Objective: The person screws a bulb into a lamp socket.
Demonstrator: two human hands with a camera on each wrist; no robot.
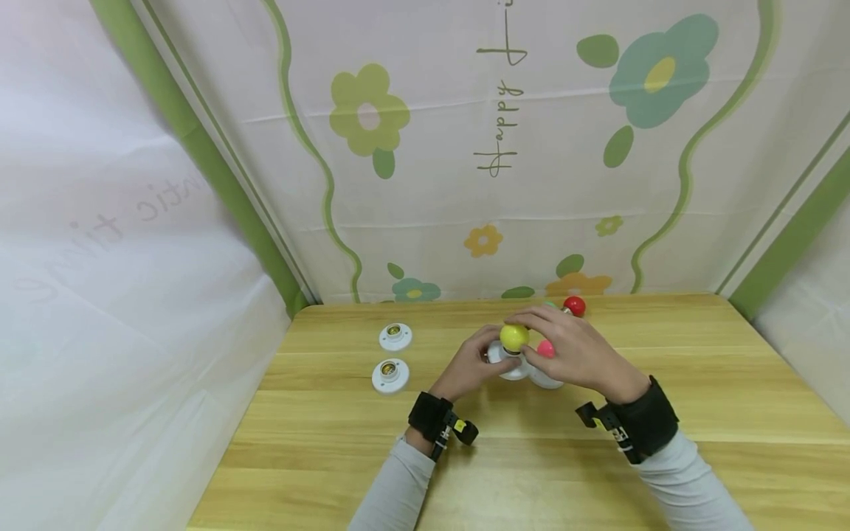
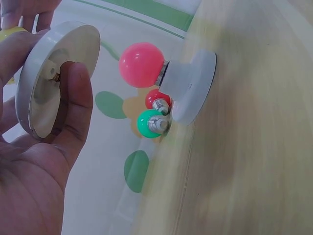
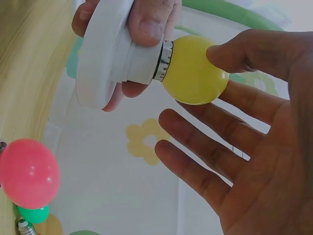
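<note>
My left hand (image 1: 470, 363) grips a round white lamp holder (image 3: 100, 58), lifted off the table and tilted, its hollow underside showing in the left wrist view. A yellow bulb (image 3: 193, 71) sits in its socket, a strip of metal base visible at the rim. My right hand (image 1: 574, 348) pinches the yellow globe between thumb and fingers, the other fingers spread out. Close by on the table stands a second white holder (image 2: 190, 90) carrying a pink bulb (image 2: 142, 64).
Behind the pink bulb lie a red bulb (image 1: 574, 306) and a green bulb (image 2: 150, 123), loose. Two white holders without bulbs, one farther back (image 1: 395, 336) and one nearer (image 1: 390, 375), lie to the left on the wooden table (image 1: 531, 472). A flowered cloth (image 1: 425, 192) hangs behind.
</note>
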